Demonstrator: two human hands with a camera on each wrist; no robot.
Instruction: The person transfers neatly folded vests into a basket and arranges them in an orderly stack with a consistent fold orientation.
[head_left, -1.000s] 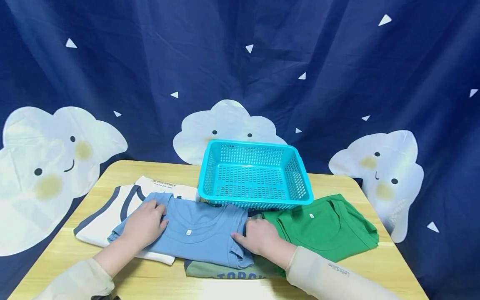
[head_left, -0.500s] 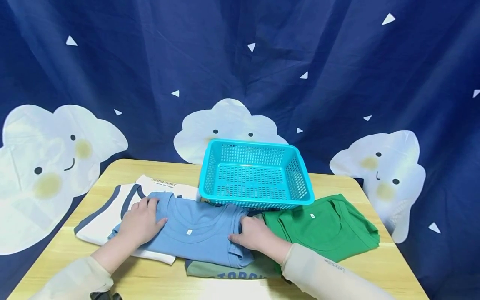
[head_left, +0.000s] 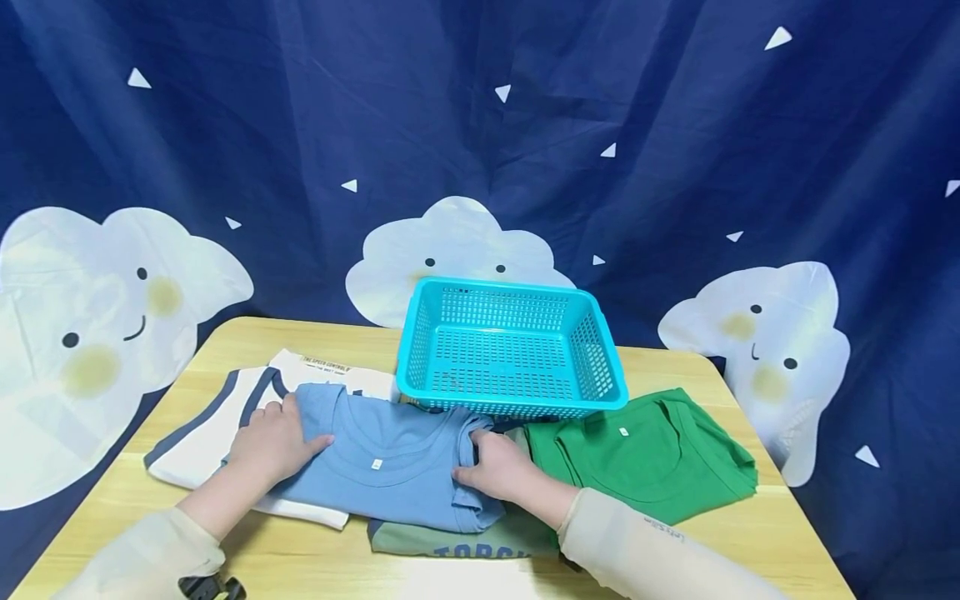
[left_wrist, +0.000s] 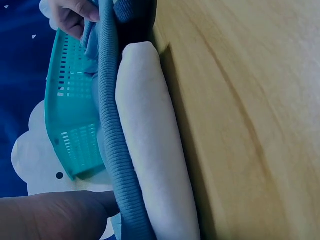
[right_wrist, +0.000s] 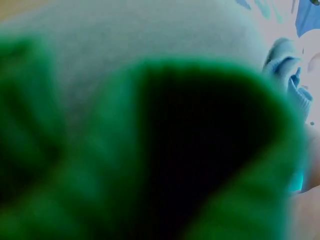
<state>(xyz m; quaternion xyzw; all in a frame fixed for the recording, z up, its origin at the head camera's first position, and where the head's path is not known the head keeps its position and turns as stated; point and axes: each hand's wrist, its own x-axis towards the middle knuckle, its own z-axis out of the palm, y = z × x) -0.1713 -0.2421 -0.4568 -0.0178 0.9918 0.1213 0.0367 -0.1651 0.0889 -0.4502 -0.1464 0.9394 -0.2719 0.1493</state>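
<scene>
A folded light-blue T-shirt [head_left: 397, 492] lies in the middle of the table, overlapping a white shirt with navy trim [head_left: 198, 433] and a grey-green shirt with dark lettering [head_left: 450, 540]. My left hand [head_left: 270, 442] holds its left side, thumb on top and the other fingers partly hidden at the edge. On the opposite side, my right hand [head_left: 498, 467] pinches the cloth, which bunches up by the thumb. The left wrist view shows the blue ribbed edge [left_wrist: 112, 115] near the left thumb [left_wrist: 75, 210].
A turquoise plastic basket [head_left: 607, 392] stands behind the blue T-shirt. To the right lies a folded green T-shirt [head_left: 637, 467], blurred close up in the right wrist view. Another white shirt with print [head_left: 360, 382] lies at the back left of the wooden table [head_left: 300, 567].
My left hand has shifted left to the blue T-shirt's edge. My right hand has moved slightly left, and the cloth at its fingers is more bunched. The basket stays put.
</scene>
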